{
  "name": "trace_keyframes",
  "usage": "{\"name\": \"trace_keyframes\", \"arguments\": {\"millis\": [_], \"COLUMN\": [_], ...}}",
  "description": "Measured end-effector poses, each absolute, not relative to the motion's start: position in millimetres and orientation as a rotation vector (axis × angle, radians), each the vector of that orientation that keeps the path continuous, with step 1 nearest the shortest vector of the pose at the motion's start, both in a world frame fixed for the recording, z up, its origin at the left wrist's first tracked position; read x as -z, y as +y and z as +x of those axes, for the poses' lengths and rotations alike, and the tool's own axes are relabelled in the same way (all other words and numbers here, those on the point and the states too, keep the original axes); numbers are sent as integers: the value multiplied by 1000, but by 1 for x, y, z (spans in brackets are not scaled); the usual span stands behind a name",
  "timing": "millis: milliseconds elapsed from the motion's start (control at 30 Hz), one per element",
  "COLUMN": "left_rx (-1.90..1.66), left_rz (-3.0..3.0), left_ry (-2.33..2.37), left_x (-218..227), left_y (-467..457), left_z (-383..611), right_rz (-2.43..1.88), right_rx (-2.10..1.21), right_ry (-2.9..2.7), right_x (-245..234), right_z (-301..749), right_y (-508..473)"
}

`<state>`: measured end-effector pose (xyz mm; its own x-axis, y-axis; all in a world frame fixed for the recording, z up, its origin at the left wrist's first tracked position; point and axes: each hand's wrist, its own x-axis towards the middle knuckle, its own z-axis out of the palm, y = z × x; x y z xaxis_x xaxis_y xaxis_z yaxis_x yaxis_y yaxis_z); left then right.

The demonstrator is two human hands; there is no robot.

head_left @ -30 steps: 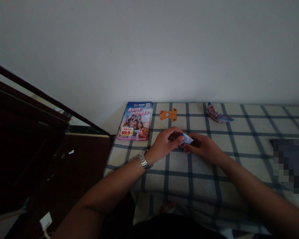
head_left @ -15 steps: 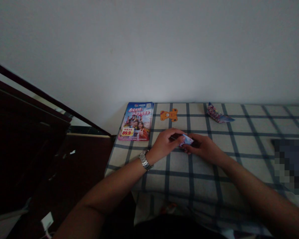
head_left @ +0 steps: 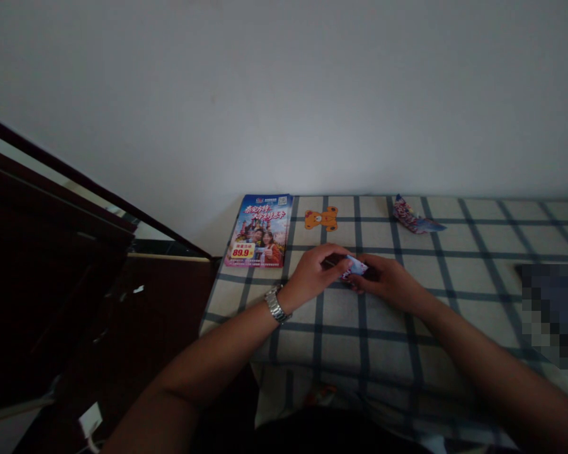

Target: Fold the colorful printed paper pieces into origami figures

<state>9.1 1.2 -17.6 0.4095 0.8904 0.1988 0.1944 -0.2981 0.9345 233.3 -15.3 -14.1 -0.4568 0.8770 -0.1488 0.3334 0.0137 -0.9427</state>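
Note:
A small piece of folded printed paper [head_left: 357, 266], pale blue with pink and purple, is pinched between both hands above the checked cloth. My left hand [head_left: 319, 271], with a metal watch [head_left: 278, 305] at its wrist, grips the paper's left side between thumb and fingers. On the opposite side, my right hand [head_left: 385, 280] closes on it with thumb and fingers. Much of the paper is hidden behind the fingers. Farther back to the right lies a folded paper shape [head_left: 415, 217] in similar colours, bent up at one end.
A stack of printed flyers [head_left: 258, 232] lies at the table's back left corner. Beside it is a bear picture [head_left: 320, 219] on the checked tablecloth [head_left: 341, 340]. A dark, pixelated object [head_left: 556, 315] sits at the right. Dark furniture [head_left: 42, 271] stands left, and a wall rises behind.

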Motion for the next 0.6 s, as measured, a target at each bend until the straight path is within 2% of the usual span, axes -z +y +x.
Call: {"name": "trace_keyframes", "arguments": {"millis": [333,600], "left_rx": [-992,-981], "left_rz": [1654,1671], "left_ry": [935,928], "left_x": [15,18], "left_y": [2,3], "left_z": [10,9], "right_rz": [-1305,-1230], "right_rx": [-1283,-1430], "right_ry": [-1920,-1820], "right_x": [13,14], "right_z": [233,234], "right_y": [-15,-15]}}
